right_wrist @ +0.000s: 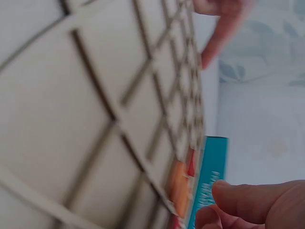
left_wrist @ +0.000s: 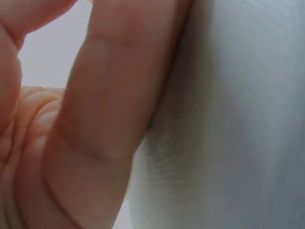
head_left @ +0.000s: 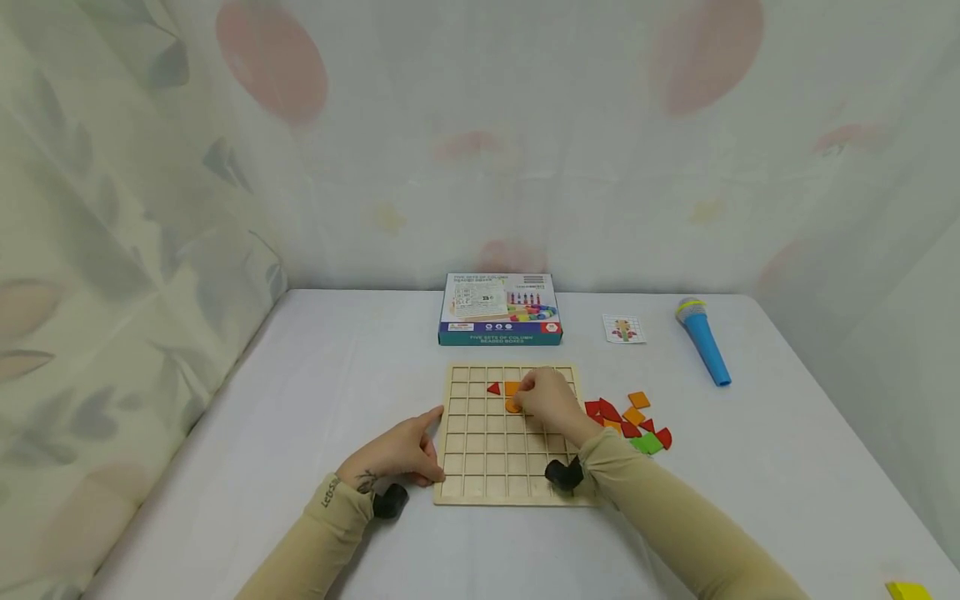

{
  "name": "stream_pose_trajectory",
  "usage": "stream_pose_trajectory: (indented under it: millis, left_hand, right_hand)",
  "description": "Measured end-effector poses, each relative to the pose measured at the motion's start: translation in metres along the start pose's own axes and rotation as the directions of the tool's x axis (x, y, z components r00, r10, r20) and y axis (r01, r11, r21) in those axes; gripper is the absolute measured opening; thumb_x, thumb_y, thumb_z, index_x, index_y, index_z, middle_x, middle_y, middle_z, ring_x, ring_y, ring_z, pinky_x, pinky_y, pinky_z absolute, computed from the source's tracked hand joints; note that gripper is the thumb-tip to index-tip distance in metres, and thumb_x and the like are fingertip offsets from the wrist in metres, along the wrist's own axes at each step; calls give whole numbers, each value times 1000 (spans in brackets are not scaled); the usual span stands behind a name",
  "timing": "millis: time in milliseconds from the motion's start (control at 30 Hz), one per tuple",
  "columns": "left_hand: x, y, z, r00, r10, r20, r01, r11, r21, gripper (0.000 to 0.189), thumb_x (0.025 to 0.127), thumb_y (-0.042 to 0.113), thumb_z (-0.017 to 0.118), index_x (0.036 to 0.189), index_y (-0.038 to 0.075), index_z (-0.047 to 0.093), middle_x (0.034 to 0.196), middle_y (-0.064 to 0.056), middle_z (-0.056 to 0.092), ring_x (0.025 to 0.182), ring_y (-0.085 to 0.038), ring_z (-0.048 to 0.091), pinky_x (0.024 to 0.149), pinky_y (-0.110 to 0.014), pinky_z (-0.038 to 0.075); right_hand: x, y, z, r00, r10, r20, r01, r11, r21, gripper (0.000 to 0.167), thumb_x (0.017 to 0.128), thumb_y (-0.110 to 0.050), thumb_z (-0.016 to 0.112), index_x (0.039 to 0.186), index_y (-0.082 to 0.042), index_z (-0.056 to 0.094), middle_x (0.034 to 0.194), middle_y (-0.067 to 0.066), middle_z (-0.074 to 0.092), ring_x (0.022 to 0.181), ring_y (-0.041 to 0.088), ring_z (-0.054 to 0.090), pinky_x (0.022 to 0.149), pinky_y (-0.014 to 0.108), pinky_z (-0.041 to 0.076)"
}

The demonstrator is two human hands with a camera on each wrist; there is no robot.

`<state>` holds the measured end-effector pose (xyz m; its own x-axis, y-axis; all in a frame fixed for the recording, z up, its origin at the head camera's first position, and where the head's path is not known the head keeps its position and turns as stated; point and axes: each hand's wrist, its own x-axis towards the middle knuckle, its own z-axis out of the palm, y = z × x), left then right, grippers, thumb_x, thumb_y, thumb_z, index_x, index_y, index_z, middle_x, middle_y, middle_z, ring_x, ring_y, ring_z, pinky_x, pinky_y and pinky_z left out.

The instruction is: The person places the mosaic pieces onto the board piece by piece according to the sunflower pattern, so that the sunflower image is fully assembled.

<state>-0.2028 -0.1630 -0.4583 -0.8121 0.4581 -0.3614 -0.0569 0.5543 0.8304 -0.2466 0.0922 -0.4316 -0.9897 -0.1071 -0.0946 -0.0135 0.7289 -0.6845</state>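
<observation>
A pale wooden grid board point(head_left: 476, 462) lies flat on the table. In its upper rows sit a red triangle tile point(head_left: 493, 389), an orange square tile point(head_left: 512, 388) and, below that, a round-edged orange tile point(head_left: 512, 406). The fingertips of my right hand point(head_left: 551, 402) pinch at this lower orange tile, partly covering it. In the right wrist view the thumb point(right_wrist: 243, 198) and curled fingers appear close together near the orange tiles point(right_wrist: 179, 188). My left hand point(head_left: 397, 450) rests against the board's left edge, index finger extended, other fingers partly bent.
Right of the board lies a loose pile of red, orange and green tiles point(head_left: 649, 442). Behind it stand a flat boxed bead set point(head_left: 498, 310), a small picture card point(head_left: 623, 329) and a blue toy microphone point(head_left: 705, 342). A yellow object point(head_left: 908, 591) sits at the near right corner.
</observation>
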Motion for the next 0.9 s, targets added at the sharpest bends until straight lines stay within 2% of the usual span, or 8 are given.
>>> stream_pose_trajectory:
  millis: [100,233,333,433,533,700,767,900]
  left_hand:
    - [1,-1,0,1000,5,1,-5,1000,-13,110,66,1,79,149,5,8,64,-7,60,50,-12,55,48,-26,47]
    - [2,-3,0,1000,5,-1,-5,1000,-11,110,66,2,79,149,6,8,65,-7,60,50,-13,56,49,-27,48]
    - [3,-4,0,1000,2,-3,-2,1000,-2,110,66,3,79,149,6,8,65,-7,61,50,-12,56,49,-27,47]
    - [4,-5,0,1000,1,-5,-1,1000,4,110,65,3,79,149,5,8,65,-6,61,51,-12,56,49,-26,47]
    - [4,-5,0,1000,-2,-9,2,1000,11,109,65,3,79,149,5,9,64,-5,60,51,-11,55,49,-26,47]
    - [3,-4,0,1000,-3,-7,3,1000,15,110,66,3,79,149,5,8,64,-6,61,50,-12,55,49,-26,47]
    - [3,-4,0,1000,0,-4,0,1000,16,110,66,3,79,149,5,7,64,-6,61,50,-12,55,49,-26,47]
    - [2,-3,1,1000,3,-1,-3,1000,21,109,67,3,79,149,5,7,64,-6,61,50,-12,55,49,-26,46]
  right_hand:
    - [-2,0,-24,997,-66,-35,67,997,29,13,84,-16,66,89,-5,70,80,6,63,68,17,52,58,27,43]
    - [-3,12,-66,979,-184,-83,187,982,26,23,86,-15,64,104,-1,67,86,11,63,73,20,53,62,28,44]
    - [-4,30,-94,965,-241,-104,231,968,-94,28,87,-16,63,111,-2,64,90,11,63,78,22,53,64,30,44]
    - [-6,56,-115,957,-274,-94,244,938,-248,32,88,-16,62,117,-2,62,99,14,64,88,27,55,71,37,47]
    - [-9,81,-128,962,-269,-48,234,902,-363,35,88,-14,61,120,-1,59,107,18,63,97,33,55,80,46,48]
    - [-12,113,-131,973,-224,53,223,860,-459,37,85,-10,64,120,0,59,116,20,61,108,39,53,90,52,44]
    - [-13,123,-128,978,-189,89,209,855,-474,37,84,-10,65,120,-2,60,118,19,61,111,39,52,92,52,43]
    - [-15,132,-122,981,-122,150,179,866,-467,37,84,-11,65,121,-7,61,119,17,60,110,37,51,91,51,44]
